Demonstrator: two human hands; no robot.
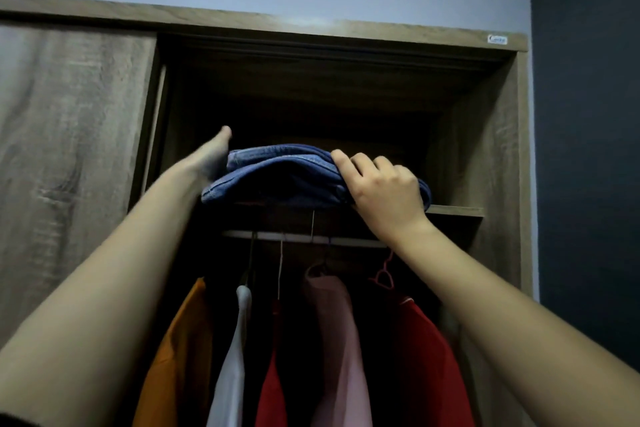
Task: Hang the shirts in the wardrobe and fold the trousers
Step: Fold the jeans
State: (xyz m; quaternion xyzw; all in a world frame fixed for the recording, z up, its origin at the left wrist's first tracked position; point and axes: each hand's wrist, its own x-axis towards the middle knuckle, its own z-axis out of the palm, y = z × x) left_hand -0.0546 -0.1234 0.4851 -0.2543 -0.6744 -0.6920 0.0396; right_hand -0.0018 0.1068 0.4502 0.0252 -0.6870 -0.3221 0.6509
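Folded blue jeans lie on the upper shelf of the wooden wardrobe, front edge overhanging a little. My left hand is flat against the jeans' left side, fingers stretched toward the back. My right hand curls over the jeans' right end, fingers on top of the denim. Below the shelf, shirts hang on the rail: orange, white, red, pink and another red.
The sliding wooden door covers the wardrobe's left half. A dark wall stands to the right. The shelf compartment above and behind the jeans is dark and deep. A pink hanger hooks the rail near my right wrist.
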